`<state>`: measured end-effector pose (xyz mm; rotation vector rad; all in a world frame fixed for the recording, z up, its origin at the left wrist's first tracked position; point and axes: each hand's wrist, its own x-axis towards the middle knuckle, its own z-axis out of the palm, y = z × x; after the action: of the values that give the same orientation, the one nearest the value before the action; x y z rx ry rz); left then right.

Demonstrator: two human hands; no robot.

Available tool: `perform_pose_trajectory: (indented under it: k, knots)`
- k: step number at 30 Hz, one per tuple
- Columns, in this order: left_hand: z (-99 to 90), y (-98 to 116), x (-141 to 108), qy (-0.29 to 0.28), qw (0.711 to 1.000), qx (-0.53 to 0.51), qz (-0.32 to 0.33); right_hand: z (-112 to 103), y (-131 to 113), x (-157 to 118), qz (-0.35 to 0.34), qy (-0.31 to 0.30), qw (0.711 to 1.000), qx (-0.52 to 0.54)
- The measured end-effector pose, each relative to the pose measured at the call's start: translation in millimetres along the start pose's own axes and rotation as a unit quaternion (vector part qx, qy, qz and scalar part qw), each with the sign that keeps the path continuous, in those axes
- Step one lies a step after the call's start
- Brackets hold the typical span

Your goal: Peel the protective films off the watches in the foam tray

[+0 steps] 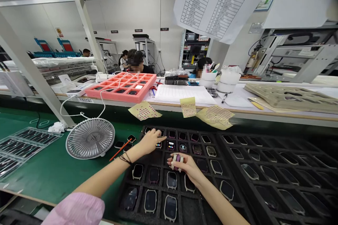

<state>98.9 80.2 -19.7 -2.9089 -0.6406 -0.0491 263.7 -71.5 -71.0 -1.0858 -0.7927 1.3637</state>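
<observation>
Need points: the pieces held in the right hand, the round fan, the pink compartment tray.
Held pieces (178, 158): head view, purple part between the whitish ones.
Round fan (92, 137): head view, grille centre.
Pink compartment tray (113, 96): head view, front wall.

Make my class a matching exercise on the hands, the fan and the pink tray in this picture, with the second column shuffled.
Column one
1. Right hand
2. Left hand
3. Round fan
4. Pink tray

Column two
A. Grey, on the green surface
B. Holding small pale and purple pieces
C. Divided into compartments, with a white cable across it
D. Over the far rows of the black tray

Pairs: 1-B, 2-D, 3-A, 4-C.
</observation>
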Motion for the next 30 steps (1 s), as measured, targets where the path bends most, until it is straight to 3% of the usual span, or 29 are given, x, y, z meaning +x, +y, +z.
perform_pose_trajectory:
  k: [5,11,20,26,30]
  knots:
    - [13.7,38.9,47.0,0.010,0.998,-0.003,0.057,3.9,-0.8,-3.1,-0.032,-0.045,0.998,0.004]
    - [29.7,50.1,65.8,0.022,0.996,0.014,0.090,2.5,-2.0,-3.0,-0.044,-0.078,0.996,0.003]
    - [16.8,46.7,31.7,0.033,0.987,0.017,0.158,-1.6,3.9,0.0,-0.051,-0.098,0.994,0.008]
    - [12.4,22.0,2.4,0.058,0.996,-0.058,0.039,0.0,0.2,-2.5,-0.049,-0.090,0.995,-0.002]
    - [22.6,3.5,-26.8,0.111,0.980,-0.157,-0.053,-0.1,-1.7,-2.3,-0.054,-0.059,0.997,-0.004]
